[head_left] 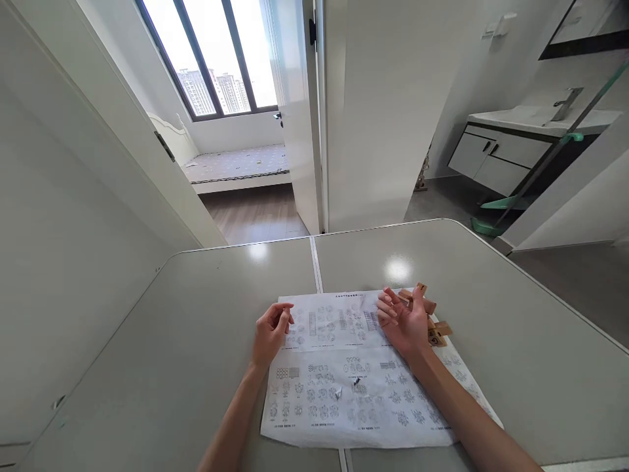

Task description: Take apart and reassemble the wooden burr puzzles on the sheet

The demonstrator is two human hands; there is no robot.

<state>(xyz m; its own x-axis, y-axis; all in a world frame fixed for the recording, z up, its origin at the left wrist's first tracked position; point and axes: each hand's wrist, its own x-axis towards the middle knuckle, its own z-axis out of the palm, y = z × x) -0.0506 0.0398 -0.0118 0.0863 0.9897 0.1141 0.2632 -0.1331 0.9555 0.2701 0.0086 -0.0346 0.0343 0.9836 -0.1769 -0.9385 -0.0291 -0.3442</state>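
Note:
A large white sheet of paper (pixel 339 360) with printed line diagrams lies creased on the table. My left hand (pixel 272 331) rests at its left edge, fingers curled in and thumb against them, with nothing visible in the grip. Over the right part of the sheet, my right hand (pixel 405 321) is turned palm up. Its fingers are loosely bent and apart, and the palm is bare. Several small wooden blocks (pixel 436 335) lie beside and behind that hand, some with dark markings. One more wooden block (pixel 421 287) shows just past the thumb tip; the hand partly hides the group.
The grey-green table (pixel 206 354) has a pale seam down its middle and a raised rim. Beyond it are an open door (pixel 295 118), a bed (pixel 240 164) under a window, and at right a washbasin cabinet (pixel 496 154) with a green-edged squeegee or broom (pixel 486 227).

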